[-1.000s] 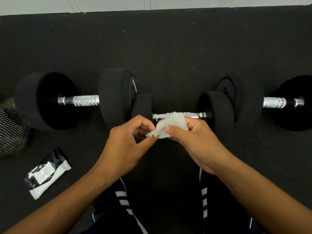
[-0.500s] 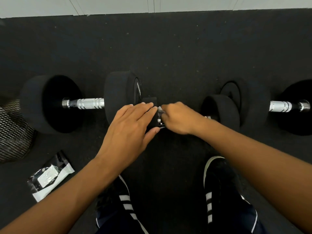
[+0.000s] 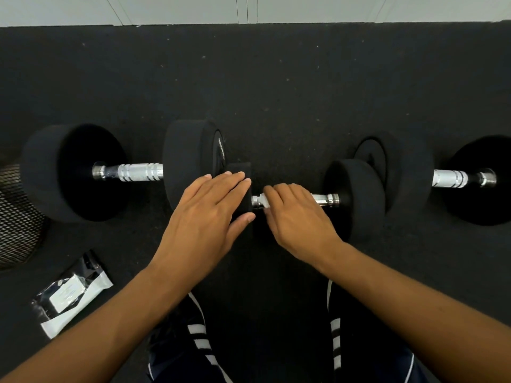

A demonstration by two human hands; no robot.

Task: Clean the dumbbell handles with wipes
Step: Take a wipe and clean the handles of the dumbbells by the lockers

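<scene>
A small black dumbbell lies on the floor in the middle, its chrome handle [image 3: 325, 199] showing to the right of my right hand. My right hand [image 3: 296, 217] is closed over the handle with a white wipe [image 3: 263, 201] under the fingers; only a sliver of the wipe peeks out at the fingertips. My left hand [image 3: 207, 214] lies over the small dumbbell's left head [image 3: 240, 167], fingers on top and thumb on the near side. A large dumbbell with a knurled handle [image 3: 135, 171] lies to the left. Another dumbbell's handle [image 3: 453, 178] is at the right.
A packet of wipes [image 3: 72, 293] lies on the black rubber floor at the lower left. A mesh basket [image 3: 16, 217] stands at the left edge. My legs in dark striped trousers [image 3: 199, 341] are below the hands. A white wall [image 3: 249, 9] runs along the back.
A second ago both hands held the wipe just above the handle. The right hand has since pressed it onto the handle, and the left hand has moved onto the small dumbbell's left head.
</scene>
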